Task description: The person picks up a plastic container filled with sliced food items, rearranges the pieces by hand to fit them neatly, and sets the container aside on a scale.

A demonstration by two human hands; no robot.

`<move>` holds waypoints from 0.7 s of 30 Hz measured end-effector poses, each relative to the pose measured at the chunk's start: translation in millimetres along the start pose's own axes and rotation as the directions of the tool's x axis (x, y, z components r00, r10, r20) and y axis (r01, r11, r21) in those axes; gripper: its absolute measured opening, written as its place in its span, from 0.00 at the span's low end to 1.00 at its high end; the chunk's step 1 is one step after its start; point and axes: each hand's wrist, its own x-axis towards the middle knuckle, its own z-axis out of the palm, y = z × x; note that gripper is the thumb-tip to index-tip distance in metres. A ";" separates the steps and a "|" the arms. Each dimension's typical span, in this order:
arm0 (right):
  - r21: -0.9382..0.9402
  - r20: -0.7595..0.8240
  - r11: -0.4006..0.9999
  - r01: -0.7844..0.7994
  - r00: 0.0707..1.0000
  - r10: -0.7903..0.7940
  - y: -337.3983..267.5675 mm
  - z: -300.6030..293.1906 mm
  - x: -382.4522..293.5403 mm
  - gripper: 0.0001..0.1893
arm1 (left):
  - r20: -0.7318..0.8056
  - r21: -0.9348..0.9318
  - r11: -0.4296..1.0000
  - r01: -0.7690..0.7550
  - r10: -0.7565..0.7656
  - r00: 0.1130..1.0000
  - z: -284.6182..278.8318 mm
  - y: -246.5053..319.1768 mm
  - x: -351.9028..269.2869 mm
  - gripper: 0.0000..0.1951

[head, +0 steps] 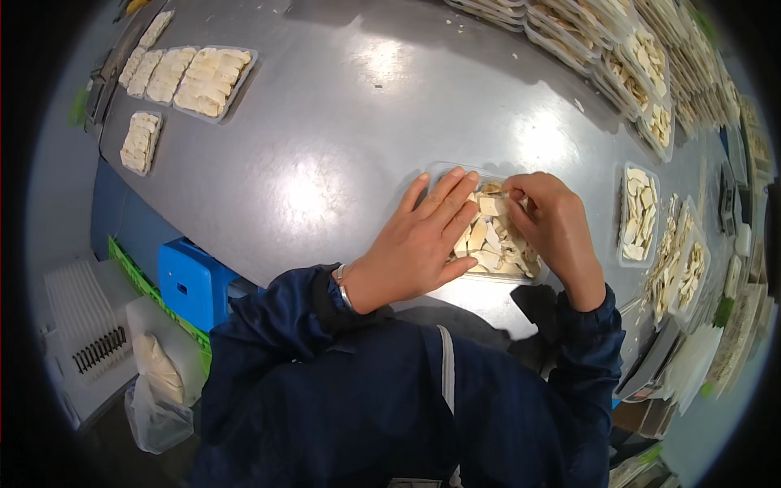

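Observation:
A clear plastic tray filled with pale dried slices lies on the metal table in front of me. My left hand rests flat over the tray's left part, fingers spread, with bracelets at the wrist. At the tray's upper right, my right hand has its thumb and forefinger pinched together at a slice near the edge. The curled fingers partly hide what lies between them. The slices overlap loosely, some with brownish edges.
Trays with neat rows of pale slices sit at the table's upper left. Stacked filled trays stand at the upper right. Another filled tray and a heap of loose slices are on the right. A blue plastic stool stands below the left edge.

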 end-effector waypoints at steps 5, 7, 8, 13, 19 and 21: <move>-0.035 -0.020 0.998 0.047 0.999 -0.047 -0.2 6.4 8.8 0.06 | 0.023 0.021 1.000 0.004 -0.004 1.000 -1.3 0.0 0.6 0.33; -0.039 -0.038 0.998 0.043 0.998 -0.045 0.9 9.1 9.8 0.05 | 0.018 0.012 1.000 0.003 -0.004 1.000 0.3 -0.1 0.3 0.33; -0.045 -0.057 0.998 0.038 0.998 -0.041 1.0 9.7 10.6 0.04 | 0.018 0.012 1.000 0.005 -0.005 1.000 -0.2 -0.2 0.5 0.33; -0.099 -0.041 0.995 0.027 0.999 -0.031 -0.5 8.9 13.8 0.04 | -0.005 0.000 1.000 -0.003 0.003 1.000 1.1 -1.1 -1.5 0.33; -0.132 -0.053 0.990 -0.047 0.998 0.040 -1.4 11.6 12.9 0.05 | 0.000 -0.025 1.000 0.002 -0.002 1.000 -0.2 -0.5 -1.2 0.33; -0.114 -0.044 0.990 -0.082 0.996 0.078 -0.3 13.0 12.8 0.06 | -0.002 -0.024 1.000 0.003 -0.003 1.000 0.1 -0.6 -1.3 0.33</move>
